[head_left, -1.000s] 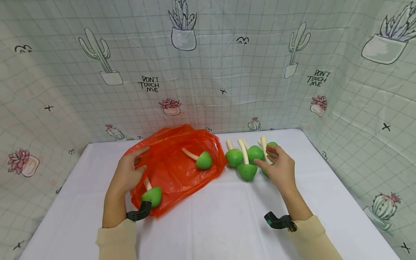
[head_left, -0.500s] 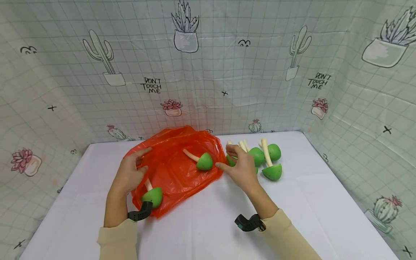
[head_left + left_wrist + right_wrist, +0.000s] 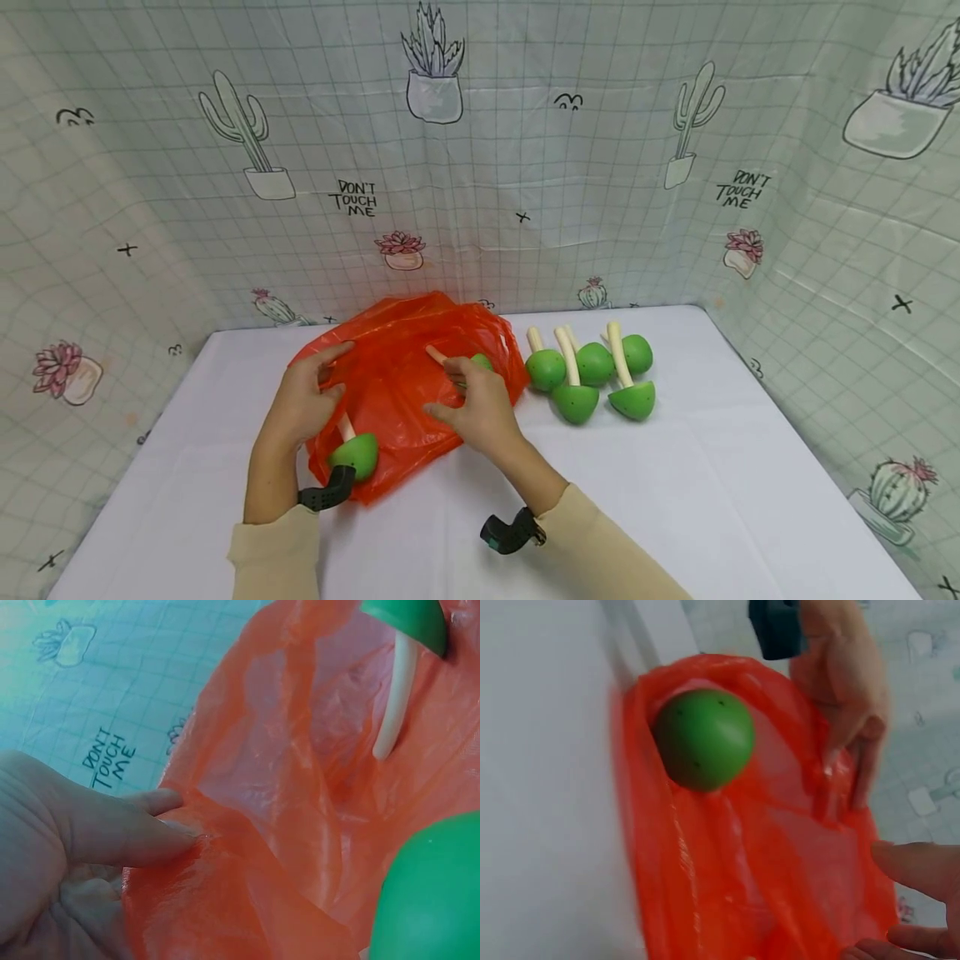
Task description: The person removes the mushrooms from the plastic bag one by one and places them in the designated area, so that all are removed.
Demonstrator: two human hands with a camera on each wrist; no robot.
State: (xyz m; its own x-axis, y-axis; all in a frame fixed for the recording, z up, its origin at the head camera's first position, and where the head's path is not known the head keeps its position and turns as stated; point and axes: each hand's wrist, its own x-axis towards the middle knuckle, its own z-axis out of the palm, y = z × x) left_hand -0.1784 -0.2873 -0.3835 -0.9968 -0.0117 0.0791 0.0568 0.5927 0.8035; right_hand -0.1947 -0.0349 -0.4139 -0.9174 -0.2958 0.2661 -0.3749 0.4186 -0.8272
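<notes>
A red plastic bag (image 3: 397,400) lies spread out on the table. My left hand (image 3: 298,404) pinches its left edge between thumb and fingers, as the left wrist view shows. Inside it, near the left hand, is a toy mushroom (image 3: 354,455) with a green cap and pale stem. Farther in lies a second green mushroom (image 3: 482,362), partly hidden by my right hand (image 3: 483,412) in the head view; its cap and stem show in the left wrist view. The right hand hovers over the bag with thumb and fingers apart, and nothing shows between them.
Several more green mushrooms (image 3: 576,403) lie in a cluster just right of the bag, stems pointing mostly away. The white table (image 3: 720,467) is bounded behind and at the sides by a grid-patterned cloth (image 3: 517,150).
My right hand has moved left from the mushroom cluster to above the bag, uncovering the cluster. The left hand keeps its grip on the bag's edge, and the mushrooms have stayed in place.
</notes>
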